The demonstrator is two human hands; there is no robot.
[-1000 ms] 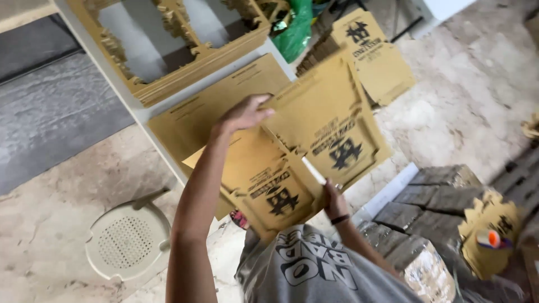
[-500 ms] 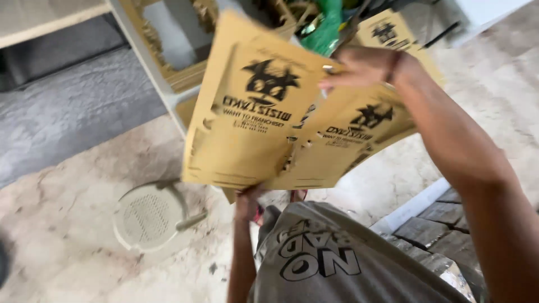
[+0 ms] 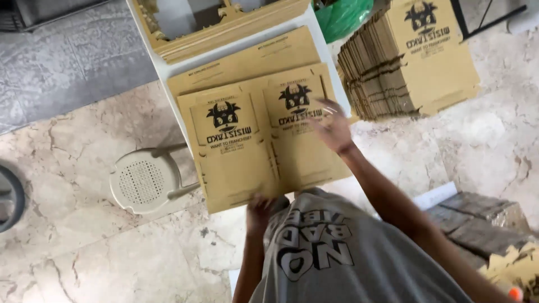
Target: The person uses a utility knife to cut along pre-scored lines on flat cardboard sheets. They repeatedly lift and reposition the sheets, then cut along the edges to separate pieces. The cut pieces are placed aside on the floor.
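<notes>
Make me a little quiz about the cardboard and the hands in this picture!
1. True or false: the right hand lies on the flat cardboard sheet on the white table.
2. What stands on the floor left of the table? A) a white stool B) a red bucket C) a broom
3. Fill in: the left hand is at the sheet's ____ edge, the one closest to the person.

Key
1. True; the open hand rests on the right part of the sheet.
2. A, the stool.
3. Near. Whether the fingers have a grip on it is too blurred to tell.
</notes>
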